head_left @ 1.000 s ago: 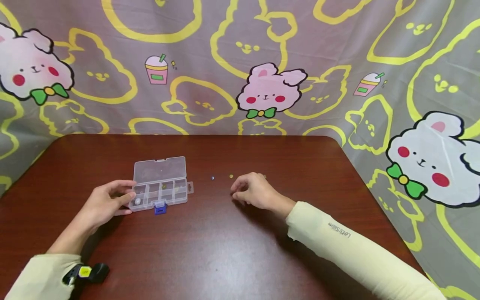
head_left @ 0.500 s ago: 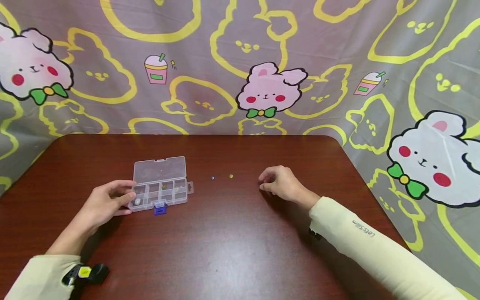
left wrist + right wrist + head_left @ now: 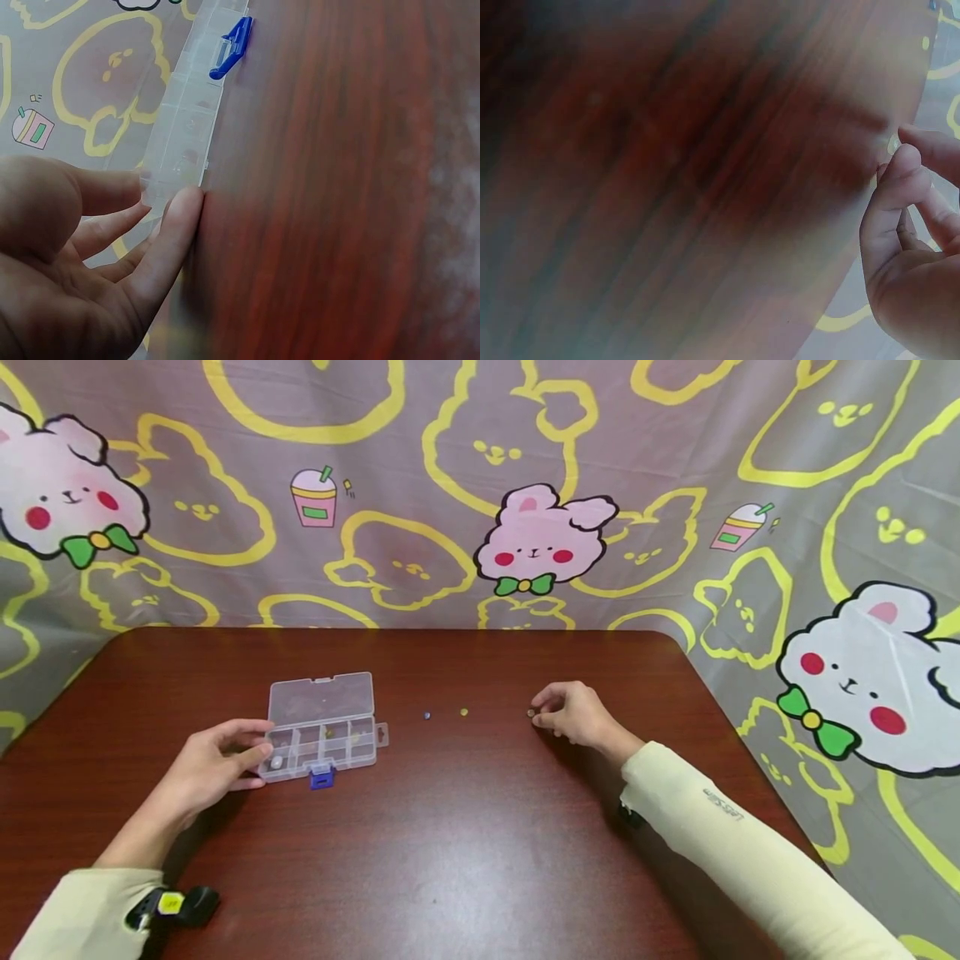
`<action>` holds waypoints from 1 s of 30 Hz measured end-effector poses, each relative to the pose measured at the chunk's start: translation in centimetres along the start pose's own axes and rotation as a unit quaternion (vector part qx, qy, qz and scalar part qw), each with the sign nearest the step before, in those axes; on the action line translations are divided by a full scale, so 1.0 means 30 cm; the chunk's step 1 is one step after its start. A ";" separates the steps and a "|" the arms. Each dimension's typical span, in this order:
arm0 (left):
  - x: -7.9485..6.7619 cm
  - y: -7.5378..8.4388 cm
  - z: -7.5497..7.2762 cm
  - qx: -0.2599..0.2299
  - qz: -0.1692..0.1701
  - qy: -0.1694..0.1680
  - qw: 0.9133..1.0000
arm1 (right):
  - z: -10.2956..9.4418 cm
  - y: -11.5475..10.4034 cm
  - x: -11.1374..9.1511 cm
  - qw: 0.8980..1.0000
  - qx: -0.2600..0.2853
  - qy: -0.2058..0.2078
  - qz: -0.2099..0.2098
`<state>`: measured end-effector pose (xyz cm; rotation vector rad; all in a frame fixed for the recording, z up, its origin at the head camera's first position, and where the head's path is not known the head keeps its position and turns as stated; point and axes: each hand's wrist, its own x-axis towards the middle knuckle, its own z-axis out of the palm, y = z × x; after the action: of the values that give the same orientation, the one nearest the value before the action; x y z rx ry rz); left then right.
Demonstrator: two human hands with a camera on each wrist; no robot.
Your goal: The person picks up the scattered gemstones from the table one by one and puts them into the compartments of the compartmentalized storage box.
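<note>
A clear plastic compartment box point(image 3: 335, 752) stands with its lid raised on the left of the table, a blue latch point(image 3: 322, 777) at its front. My left hand point(image 3: 213, 764) holds the box's left end; in the left wrist view, thumb and fingers point(image 3: 180, 217) lie on either side of that end. Small beads sit in some compartments, among them a white one point(image 3: 277, 762). On the right, my right hand point(image 3: 573, 712) has thumb and forefinger at a small yellowish bead point(image 3: 531, 713), which shows between the fingertips in the right wrist view point(image 3: 892, 142).
Between box and right hand lie a tiny blue bead point(image 3: 427, 716) and a yellow-green bead point(image 3: 464, 712) on the brown table point(image 3: 450, 827). A patterned curtain point(image 3: 405, 468) hangs behind and at the right. A hanging tab point(image 3: 382, 734) sticks out from the box's right end.
My right hand has moved right, past the yellow-green bead, to the farther yellowish bead, and its fingertips have come together there. The left hand and box have stayed in place.
</note>
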<state>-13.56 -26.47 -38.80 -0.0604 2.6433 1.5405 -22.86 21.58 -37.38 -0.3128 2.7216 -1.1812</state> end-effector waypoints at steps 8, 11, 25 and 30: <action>0.001 -0.002 -0.002 0.005 -0.001 0.001 1.000 | 0.000 0.001 0.021 0.999 0.027 -0.021 0.030; 0.001 -0.001 -0.002 0.007 -0.002 0.002 1.000 | 0.003 -0.002 0.026 0.998 0.030 -0.026 0.039; -0.001 0.004 0.004 0.000 -0.003 -0.001 1.000 | 0.011 0.004 0.026 0.999 0.023 -0.029 0.039; 0.000 0.004 0.004 -0.001 -0.005 0.001 1.000 | 0.011 0.002 0.029 0.999 0.012 -0.023 0.032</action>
<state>-13.56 -26.32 -38.76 -0.0760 2.6389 1.5403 -23.63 21.18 -37.71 -0.2457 2.6551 -1.1740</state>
